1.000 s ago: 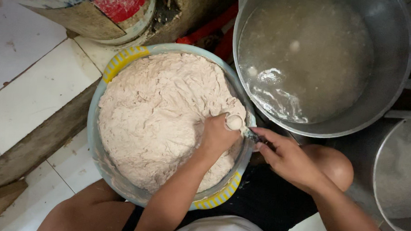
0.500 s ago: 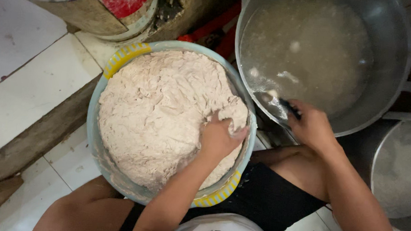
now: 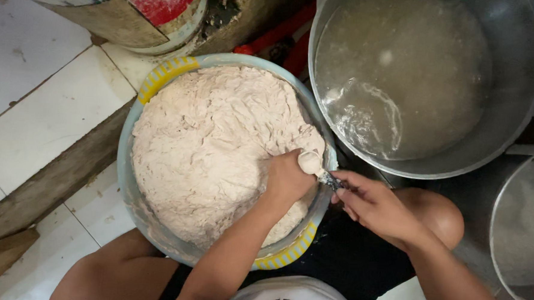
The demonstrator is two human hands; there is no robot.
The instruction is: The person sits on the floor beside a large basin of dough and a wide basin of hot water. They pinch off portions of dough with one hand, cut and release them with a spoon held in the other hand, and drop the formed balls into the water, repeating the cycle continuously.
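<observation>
Her left hand (image 3: 287,178) squeezed a lump from the dough (image 3: 213,150) in the basin (image 3: 162,76); right hand (image 3: 373,202) pinched a spoon (image 3: 314,165) against it, below the red-labelled drum (image 3: 159,4)

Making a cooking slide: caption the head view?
Left hand squeezes a paste ball from the basin; right hand spoons it.
</observation>
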